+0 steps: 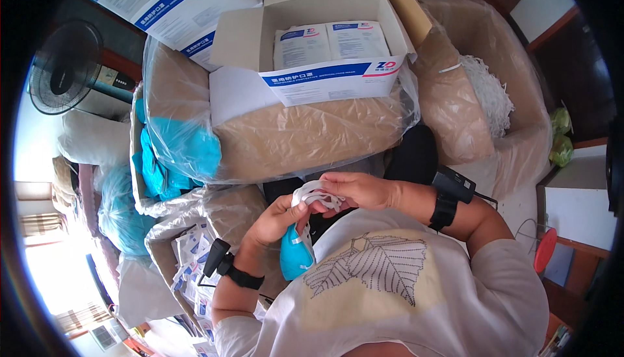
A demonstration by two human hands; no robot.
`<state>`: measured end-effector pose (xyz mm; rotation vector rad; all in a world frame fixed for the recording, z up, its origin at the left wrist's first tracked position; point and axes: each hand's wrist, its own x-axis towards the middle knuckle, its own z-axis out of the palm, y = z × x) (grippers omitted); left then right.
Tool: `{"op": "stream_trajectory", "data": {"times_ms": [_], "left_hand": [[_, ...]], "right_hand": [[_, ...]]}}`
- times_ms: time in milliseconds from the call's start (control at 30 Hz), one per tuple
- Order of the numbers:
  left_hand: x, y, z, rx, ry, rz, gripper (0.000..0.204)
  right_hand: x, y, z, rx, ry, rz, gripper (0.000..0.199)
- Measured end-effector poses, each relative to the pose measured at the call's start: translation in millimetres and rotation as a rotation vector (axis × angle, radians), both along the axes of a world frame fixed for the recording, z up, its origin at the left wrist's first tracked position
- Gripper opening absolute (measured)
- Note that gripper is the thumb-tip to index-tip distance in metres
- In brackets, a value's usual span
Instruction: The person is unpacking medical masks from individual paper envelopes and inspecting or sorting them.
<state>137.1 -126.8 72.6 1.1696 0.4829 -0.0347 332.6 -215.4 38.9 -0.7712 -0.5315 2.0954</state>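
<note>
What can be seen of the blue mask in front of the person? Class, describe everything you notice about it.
The mask is bright blue, apparently fabric, with a pale strip along its right side. It hangs below the left hand, in front of the shirt, narrow above and wider below; whether it touches the shirt is unclear. White straps are gathered in loops above it, between the left hand and right hand.

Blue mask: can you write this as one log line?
left hand: pinching white straps | right hand: holding straps too | blue mask: beside left hand | white box: open, packets inside
</note>
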Motion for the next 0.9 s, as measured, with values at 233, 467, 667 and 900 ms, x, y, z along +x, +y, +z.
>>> {"op": "stream_trajectory", "data": {"times_ms": [233, 467, 667, 900], "left_hand": [[5, -4, -8, 0.106, 0.063, 0.137, 0.032], [0, 1, -16, 0.297, 0.125, 0.117, 0.031], [5, 3, -16, 0.488, 0.182, 0.08, 0.031], [-5, 4, -16, 0.265, 0.132, 0.064, 0.036]], "right_hand": [[3, -2, 11, 0.077, -0.191, 0.049, 0.029], [9, 4, -3, 0.236, -0.422, 0.184, 0.024], [16, 3, 5, 0.327, -0.636, 0.169, 0.023], [28, 3, 16, 0.405, -0.67, 0.272, 0.023]]}}
